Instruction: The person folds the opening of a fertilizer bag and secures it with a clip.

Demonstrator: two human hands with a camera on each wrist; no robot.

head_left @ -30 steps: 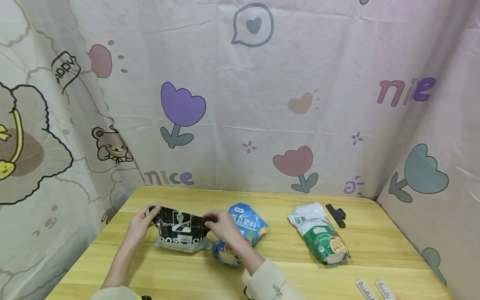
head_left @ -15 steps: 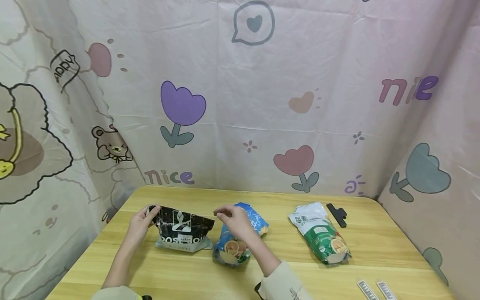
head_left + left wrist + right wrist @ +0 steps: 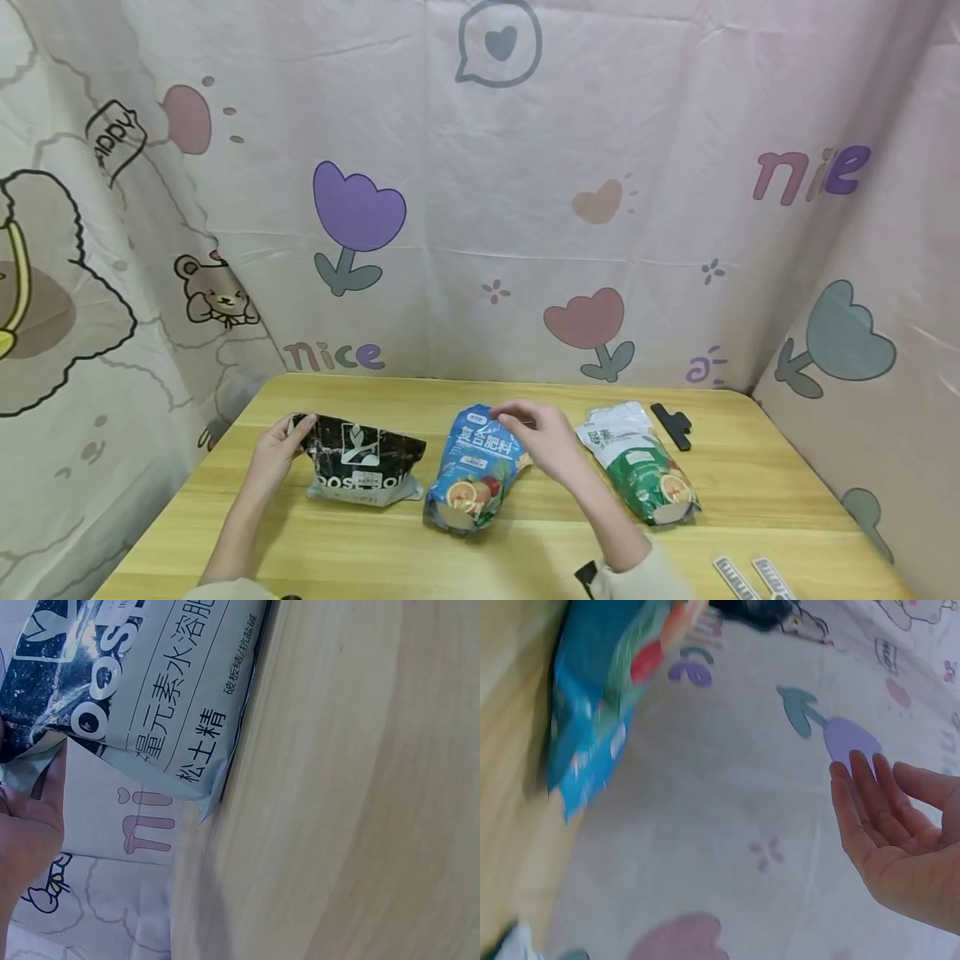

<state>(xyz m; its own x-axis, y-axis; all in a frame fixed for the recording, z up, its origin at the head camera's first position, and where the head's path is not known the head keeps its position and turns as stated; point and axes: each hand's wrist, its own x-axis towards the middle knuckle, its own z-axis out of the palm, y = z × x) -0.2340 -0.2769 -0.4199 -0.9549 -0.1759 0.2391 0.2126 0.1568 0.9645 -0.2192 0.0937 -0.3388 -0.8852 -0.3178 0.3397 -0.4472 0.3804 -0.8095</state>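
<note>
My left hand (image 3: 273, 452) pinches the upper left corner of a black and grey fertilizer bag (image 3: 365, 454), whose top edge is folded over. In the left wrist view, the thumb and fingers hold that corner of the bag (image 3: 169, 690), which stands on the table. My right hand (image 3: 546, 442) hovers over the right side of a blue fertilizer bag (image 3: 468, 479). Nothing is in it; in the right wrist view the hand (image 3: 900, 832) has loosely bent, parted fingers. The blue bag (image 3: 592, 705) is blurred there.
A green and white bag (image 3: 641, 471) lies on the wooden table (image 3: 772, 492) at the right, with a black bag clip (image 3: 672, 427) behind it. Two small grey-white strips (image 3: 737, 578) lie near the front right. A printed curtain (image 3: 465, 317) hangs behind the table.
My right hand has let go of the black bag's right corner and moved right, over the blue bag toward the green one. My left hand keeps its hold.
</note>
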